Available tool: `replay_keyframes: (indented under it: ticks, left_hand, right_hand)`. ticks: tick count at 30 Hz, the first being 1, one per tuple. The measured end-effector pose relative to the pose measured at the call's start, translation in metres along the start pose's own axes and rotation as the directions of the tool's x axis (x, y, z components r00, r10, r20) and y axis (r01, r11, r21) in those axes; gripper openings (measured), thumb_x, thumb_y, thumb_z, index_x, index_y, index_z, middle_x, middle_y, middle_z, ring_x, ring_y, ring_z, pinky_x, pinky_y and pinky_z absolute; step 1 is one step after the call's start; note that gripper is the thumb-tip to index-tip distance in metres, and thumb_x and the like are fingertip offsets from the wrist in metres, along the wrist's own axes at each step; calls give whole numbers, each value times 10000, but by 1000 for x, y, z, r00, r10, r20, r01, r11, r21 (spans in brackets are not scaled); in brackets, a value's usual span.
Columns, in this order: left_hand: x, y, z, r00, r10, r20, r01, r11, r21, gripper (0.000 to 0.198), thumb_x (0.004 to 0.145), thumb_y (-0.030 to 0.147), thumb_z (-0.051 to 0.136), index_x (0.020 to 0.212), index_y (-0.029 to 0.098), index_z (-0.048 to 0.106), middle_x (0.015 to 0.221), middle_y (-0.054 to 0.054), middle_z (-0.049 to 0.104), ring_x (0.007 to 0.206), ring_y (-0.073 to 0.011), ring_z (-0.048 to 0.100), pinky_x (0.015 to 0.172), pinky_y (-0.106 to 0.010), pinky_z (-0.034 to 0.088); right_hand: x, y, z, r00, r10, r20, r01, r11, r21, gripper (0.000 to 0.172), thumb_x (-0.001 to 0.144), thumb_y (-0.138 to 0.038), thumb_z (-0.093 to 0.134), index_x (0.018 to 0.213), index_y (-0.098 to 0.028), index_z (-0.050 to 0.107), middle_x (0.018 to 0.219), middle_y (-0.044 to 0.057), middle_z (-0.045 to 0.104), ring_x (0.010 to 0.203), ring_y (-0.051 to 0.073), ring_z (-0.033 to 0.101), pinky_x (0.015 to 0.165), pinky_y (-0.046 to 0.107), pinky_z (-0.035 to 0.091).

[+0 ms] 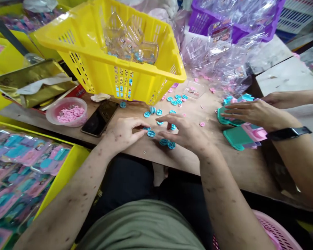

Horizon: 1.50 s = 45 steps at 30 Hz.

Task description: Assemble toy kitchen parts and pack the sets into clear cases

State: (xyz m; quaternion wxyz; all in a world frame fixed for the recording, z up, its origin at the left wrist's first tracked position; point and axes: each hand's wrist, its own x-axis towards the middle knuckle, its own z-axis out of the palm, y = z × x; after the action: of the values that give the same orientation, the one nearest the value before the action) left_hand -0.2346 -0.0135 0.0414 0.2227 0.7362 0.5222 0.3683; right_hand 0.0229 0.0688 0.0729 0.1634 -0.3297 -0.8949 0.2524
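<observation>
On the brown wooden desk [139, 149], by the middle of its near edge, small round blue plastic discs [151, 133] with crossed ribs, some between the two hands, others scattered toward the far edge. To the left of the nearest discs, bare left hand [125, 133], palm down, with thumb and forefinger in a narrow curve and tips right beside a disc; cannot tell whether gripping it. Across from it, bare right hand [184, 130], with thumb and forefinger wide apart and a disc visible in the gap. Farther back, toward the far edge, large yellow slotted plastic basket [94, 81] with clear plastic packages [117, 33] inside. Near the left end of the desk, black smartphone [100, 118] lying flat, beside a round translucent pink tub [79, 122] of small pink plastic pieces [71, 115]. At the far right corner, purple plastic basket [198, 21], with a heap of clear plastic shells [214, 57] in front. Toward the right edge, a co-worker's hand [255, 113] with a black wristband [289, 133], over teal-and-pink plastic blocks [241, 135], well apart from the nearest discs.
</observation>
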Motion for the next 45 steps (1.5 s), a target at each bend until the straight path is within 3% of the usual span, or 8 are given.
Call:
replay_keyframes:
  ticks: [4,12,18,22,29,34,40,45]
  left_hand:
    - [9,-4,19,999,24,46,-25,999,31,201,1012,231,727,1172,205,847,1190,-72,871,1092,-261,819,1010,-377,643]
    - [13,-19,30,985,114,127,-123,990,63,152,1035,194,684,1094,199,824,1191,-97,852,1161,-271,785,1109,-454,616]
    - [20,-17,24,984,76,164,-101,982,157,106,1008,251,738,1060,222,826,1077,-73,856,1083,-283,767,1027,-454,618]
    - [19,-18,25,984,90,152,-104,991,82,103,1031,261,708,1063,220,797,1098,-69,844,1061,-263,771,1009,-431,611]
    - [8,-16,23,999,44,23,-42,995,-93,120,1025,310,736,1058,208,790,1094,-72,823,1046,-237,771,1003,-387,622]
    - [12,-15,14,997,-29,66,36,993,-113,198,1007,372,768,1101,204,813,1134,-77,834,1062,-252,778,1005,-387,631]
    - [14,-17,13,985,51,165,-46,998,-39,157,1025,324,729,1068,198,812,1133,-72,825,1069,-231,768,1000,-350,624]
    - [17,-23,15,975,59,215,-53,998,-35,154,1019,316,709,1034,192,798,1093,-62,812,1024,-215,763,1004,-346,627]
  right_hand:
    - [-28,14,-13,988,122,-91,-125,992,-28,310,1029,-326,731,1314,-245,818,1111,70,843,856,223,750,857,364,617]
    - [-52,26,-5,979,156,-128,-153,988,30,237,1034,-323,702,1217,-238,827,1167,65,847,859,215,753,828,359,609]
    - [15,22,-2,951,176,-254,-190,981,-31,199,1030,-236,752,1212,-210,830,1134,69,850,886,225,766,888,369,603]
    - [67,16,16,964,175,-202,-209,964,-163,199,1015,-215,803,1212,-213,827,1242,92,841,1094,284,771,1003,405,594]
    - [83,12,30,965,211,-155,-242,944,-224,201,1009,-81,725,1118,-203,842,1174,95,852,1143,313,779,1006,413,609]
    - [49,14,6,958,167,-232,-164,986,31,334,986,-55,740,1264,-223,815,1240,68,833,1096,249,791,1012,401,648]
    - [-54,27,-26,870,263,-416,-153,948,281,267,996,-347,795,1236,-230,821,1236,94,819,985,238,805,831,359,688]
    - [-107,43,-16,802,348,-486,-301,938,175,336,948,-477,832,1185,-240,827,1170,91,816,903,242,784,718,352,643]
